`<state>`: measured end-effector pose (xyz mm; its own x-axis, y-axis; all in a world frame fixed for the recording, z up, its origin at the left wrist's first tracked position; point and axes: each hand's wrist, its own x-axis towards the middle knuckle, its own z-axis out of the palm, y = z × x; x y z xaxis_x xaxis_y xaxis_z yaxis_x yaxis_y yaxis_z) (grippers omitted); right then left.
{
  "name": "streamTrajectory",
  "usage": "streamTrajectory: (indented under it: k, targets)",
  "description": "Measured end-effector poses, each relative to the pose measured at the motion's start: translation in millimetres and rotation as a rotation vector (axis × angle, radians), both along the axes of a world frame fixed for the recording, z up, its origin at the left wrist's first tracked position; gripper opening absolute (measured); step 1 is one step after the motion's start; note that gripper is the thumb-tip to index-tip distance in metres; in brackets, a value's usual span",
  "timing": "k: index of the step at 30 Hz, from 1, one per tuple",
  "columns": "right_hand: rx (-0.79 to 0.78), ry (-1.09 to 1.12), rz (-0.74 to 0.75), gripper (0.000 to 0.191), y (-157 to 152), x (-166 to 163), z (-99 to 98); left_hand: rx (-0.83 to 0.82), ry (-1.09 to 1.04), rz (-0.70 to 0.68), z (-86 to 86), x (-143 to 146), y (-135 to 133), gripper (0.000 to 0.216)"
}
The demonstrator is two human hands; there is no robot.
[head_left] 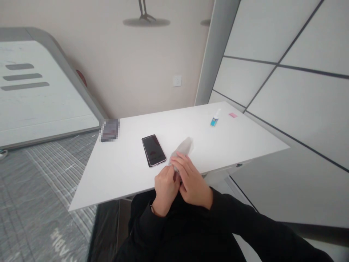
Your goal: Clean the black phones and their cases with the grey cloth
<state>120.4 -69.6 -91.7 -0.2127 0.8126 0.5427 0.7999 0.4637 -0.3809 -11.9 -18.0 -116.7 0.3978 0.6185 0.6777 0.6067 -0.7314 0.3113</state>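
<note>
A crumpled, whitish, see-through piece of thin material point(184, 146), like a plastic bag or film, is bunched in my hands at the table's front edge. My left hand point(165, 183) has its fingers curled in around the near end. Over the top lies my right hand point(191, 180), its bent fingers pressing the material against the left. The fingertips partly hide what is between them. Just left of the material, a phone point(154, 150) with a dark screen lies on the table, with a dark edge showing beneath it.
The white table point(117, 182) spans the view. Toward its far right stand a small spray bottle point(214, 119) with a blue label and a pink slip point(233, 115). A blurred-out dark item point(109, 130) is at the far left corner. White panels point(300, 116) rise at the right.
</note>
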Motion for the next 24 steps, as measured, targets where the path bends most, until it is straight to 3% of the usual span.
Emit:
streamTrajectory:
  k: [2, 4, 7, 9, 12, 15, 17, 20, 24]
  targets:
    - [0.001, -0.069, 0.065, 0.082, -4.2, -0.1, -0.5, 0.018, -0.001, 0.003, -0.8, -0.6, 0.4, 0.03]
    - [0.03, -0.152, 0.047, 0.083, 3.4, 20.2, -2.3, 0.023, -0.001, -0.002, -0.2, -0.3, 0.3, 0.028]
    - [0.061, -0.165, -0.119, 0.08, 26.6, 60.2, -4.9, 0.0, -0.008, -0.019, 2.2, 1.3, -0.9, 0.023]
    - [0.077, -0.126, -0.206, 0.076, 38.1, 69.3, -5.1, -0.013, -0.022, -0.026, 3.4, 2.3, -1.8, 0.022]
    - [0.083, -0.043, -0.188, 0.072, 35.0, 43.2, -4.1, -0.017, -0.032, -0.016, 2.9, 2.6, -2.1, 0.021]
    - [0.041, 0.029, -0.037, 0.07, 13.8, 3.5, -2.3, 0.001, -0.017, 0.005, 0.8, 1.5, -1.0, 0.026]
    - [0.017, 0.006, 0.044, 0.071, 3.7, -3.5, -1.6, 0.011, -0.005, 0.012, 0.0, 1.0, -0.3, 0.029]
    - [0.031, -0.117, 0.021, 0.074, 9.4, 27.0, -3.3, -0.004, 0.006, 0.0, 1.0, 1.8, -0.4, 0.027]
    - [0.089, -0.123, -0.168, 0.06, 36.8, 78.7, -6.2, -0.02, -0.011, -0.025, 4.4, 3.8, -2.4, 0.02]
